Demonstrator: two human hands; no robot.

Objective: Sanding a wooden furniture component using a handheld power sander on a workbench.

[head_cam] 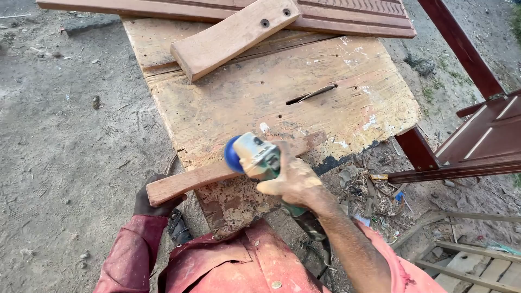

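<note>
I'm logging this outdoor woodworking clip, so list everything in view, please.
workbench top: one, pale scuffed board, centre
curved wood piece: one, brown, across bench's near edge
drilled plank: one, light brown, bench's far end
grooved board: one, reddish, top
angle grinder: one, green-grey with blue disc, on the curved piece
red frames: several, right
dirt ground: grey, left
left hand: grips the curved piece's end
right hand: grips the grinder

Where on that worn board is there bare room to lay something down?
The middle of the board is bare, between the thick plank above and the curved wood piece below, left of the slot. The near end is crowded: right hand with grinder, left hand.
</note>
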